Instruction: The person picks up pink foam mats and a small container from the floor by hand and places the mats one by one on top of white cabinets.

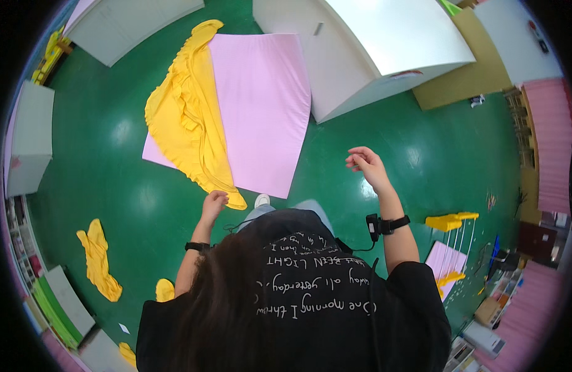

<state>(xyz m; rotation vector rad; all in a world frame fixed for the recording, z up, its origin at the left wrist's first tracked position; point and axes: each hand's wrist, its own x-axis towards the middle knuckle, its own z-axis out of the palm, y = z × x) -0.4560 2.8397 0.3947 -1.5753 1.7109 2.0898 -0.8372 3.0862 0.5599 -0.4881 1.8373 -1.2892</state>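
A yellow cloth [183, 118] with a gathered, ruffled edge lies bunched lengthwise over the left part of a flat pink mat [261, 105] on the floor. My left hand [216, 199] hovers beside the cloth's near corner, its fingers loosely bent. I see no cloth lifted by it, though whether the fingertips touch the edge is hard to make out. Off to the right of the mat, over bare floor, my right hand [368, 166] is raised with half-curled fingers somewhat apart and nothing visible in them. One white shoe [262, 199] shows at the mat's near edge.
A white cabinet [342, 62] borders the mat at the far right. More yellow cloth [100, 260] lies on the green floor [125, 198] at left. To the right stands a yellow-ended rack [450, 222] by a small pink panel [436, 255]. Shelves line the left side.
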